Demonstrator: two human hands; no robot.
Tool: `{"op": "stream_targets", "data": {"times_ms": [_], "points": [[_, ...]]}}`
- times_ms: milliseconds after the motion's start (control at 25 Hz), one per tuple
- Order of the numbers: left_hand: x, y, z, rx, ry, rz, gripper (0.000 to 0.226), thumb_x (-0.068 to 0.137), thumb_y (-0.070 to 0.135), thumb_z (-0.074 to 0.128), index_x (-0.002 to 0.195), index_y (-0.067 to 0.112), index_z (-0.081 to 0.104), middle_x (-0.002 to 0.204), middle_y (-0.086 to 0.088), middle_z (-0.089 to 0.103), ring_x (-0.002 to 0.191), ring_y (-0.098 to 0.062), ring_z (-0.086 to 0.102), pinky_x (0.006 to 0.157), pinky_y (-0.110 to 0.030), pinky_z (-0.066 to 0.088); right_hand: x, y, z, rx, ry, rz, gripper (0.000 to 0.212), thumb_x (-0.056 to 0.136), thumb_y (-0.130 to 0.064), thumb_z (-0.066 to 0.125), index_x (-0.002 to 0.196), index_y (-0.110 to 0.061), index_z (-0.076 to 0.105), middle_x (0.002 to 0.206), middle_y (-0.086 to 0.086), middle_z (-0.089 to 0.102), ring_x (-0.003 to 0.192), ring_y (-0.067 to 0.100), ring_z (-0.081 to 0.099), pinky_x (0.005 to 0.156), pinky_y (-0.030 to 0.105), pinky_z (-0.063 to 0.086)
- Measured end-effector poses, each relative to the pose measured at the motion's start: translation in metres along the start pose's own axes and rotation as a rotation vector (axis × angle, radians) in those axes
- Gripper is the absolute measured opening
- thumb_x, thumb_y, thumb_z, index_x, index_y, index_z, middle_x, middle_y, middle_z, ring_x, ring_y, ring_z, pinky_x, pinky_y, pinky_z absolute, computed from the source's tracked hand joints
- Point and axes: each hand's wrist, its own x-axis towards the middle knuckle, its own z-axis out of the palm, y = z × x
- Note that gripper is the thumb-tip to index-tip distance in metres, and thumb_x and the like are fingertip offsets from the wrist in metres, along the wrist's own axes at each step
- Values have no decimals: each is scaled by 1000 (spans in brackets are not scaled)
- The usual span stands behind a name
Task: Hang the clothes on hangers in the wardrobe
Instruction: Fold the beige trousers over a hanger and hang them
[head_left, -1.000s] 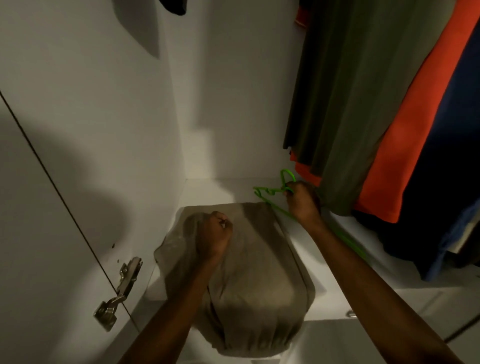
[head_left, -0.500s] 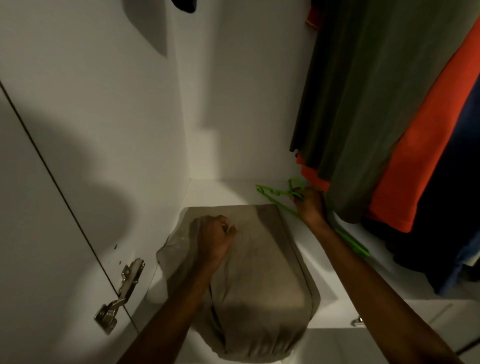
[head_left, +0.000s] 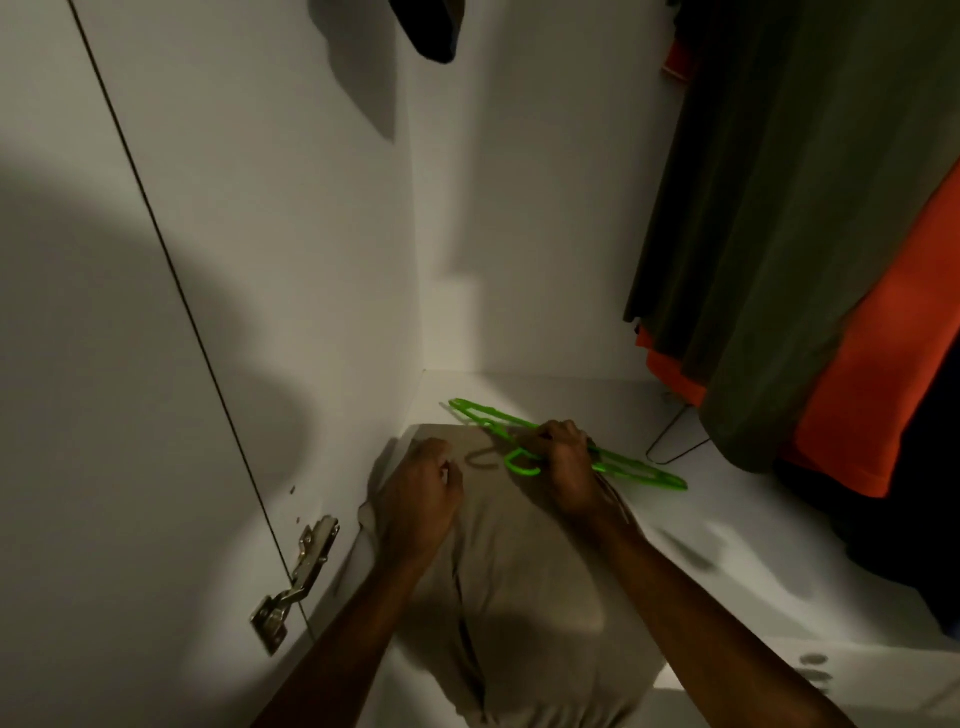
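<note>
Right hand (head_left: 563, 462) is gripping the green hanger (head_left: 631, 470) over the beige garment (head_left: 530, 571), left hand (head_left: 421, 499) is clutching the garment's top edge on the shelf (head_left: 753, 530), hanging yet undone.

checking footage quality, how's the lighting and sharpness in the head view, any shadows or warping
Head view: dim, with one bright patch on the shelf; broad soft shadows on the left wall; wide-angle bending of the door edge; the green hanger is sharp, the beige garment slightly soft.
</note>
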Motion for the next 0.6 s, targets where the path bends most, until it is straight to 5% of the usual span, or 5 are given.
{"op": "stream_targets", "data": {"times_ms": [80,240,320,440,600], "points": [[6,0,4,-156,4,-23,15,93,32,59,100,24,69,93,2,72,81,-16,68,75,-37,58,-2,-5,3,-9,-5,-43,36,78,-47,74,110,-33,78,99,-3,65,95,27,55,76,30,24],[68,30,39,-235,-158,-49,11,83,23,68,88,19,78,89,2,78,85,-20,73,77,-30,56,-7,-5,9,-28,-35,-94,38,71,-43,76,107,-30,80,106,-1,68,99,32,59,81,34,38],[101,47,71,-137,-329,11,15,80,8,68,84,15,80,91,-3,78,89,-23,73,79,-28,52,-3,3,3,-9,-31,-84,37,71,-45,76,104,-31,81,105,0,72,98,33,63,80,37,46],[120,62,110,206,-608,103,17,85,12,66,99,4,70,108,-14,72,105,-34,68,85,-36,53,-5,9,-11,36,-12,-176,34,86,-41,67,117,-31,77,116,-1,71,108,26,60,90,35,49],[127,60,136,294,-651,216,32,82,14,73,112,5,65,118,-16,66,112,-35,63,91,-39,50,-6,25,-14,-52,74,-363,39,87,-20,77,125,-29,72,128,0,67,110,29,57,89,37,49]]}}
